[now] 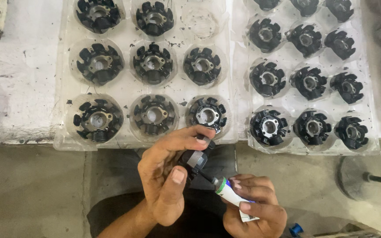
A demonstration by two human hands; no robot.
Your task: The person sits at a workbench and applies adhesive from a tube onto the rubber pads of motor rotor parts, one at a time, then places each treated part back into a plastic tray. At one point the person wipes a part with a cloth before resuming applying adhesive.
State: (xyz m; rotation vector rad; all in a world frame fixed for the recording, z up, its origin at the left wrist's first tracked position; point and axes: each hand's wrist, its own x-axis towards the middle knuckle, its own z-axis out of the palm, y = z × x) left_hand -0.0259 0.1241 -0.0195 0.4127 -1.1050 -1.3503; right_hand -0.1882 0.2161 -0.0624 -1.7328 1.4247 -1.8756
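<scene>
Hands: left hand (166, 176) grips black stator part (195, 158); right hand (254, 207) squeezes white tube (231, 194), nozzle touching it. Application underway; steady, even squeeze needed.

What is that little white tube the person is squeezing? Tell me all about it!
The small white tube looks like soft plastic, with a green collar and a thin dark nozzle. The right hand grips it, tilted up and leftward. Its nozzle tip touches the black-and-grey part held in the left hand, just below the clear tray of black round parts.

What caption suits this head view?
Left hand holds a black part; right hand applies a tube.
</scene>
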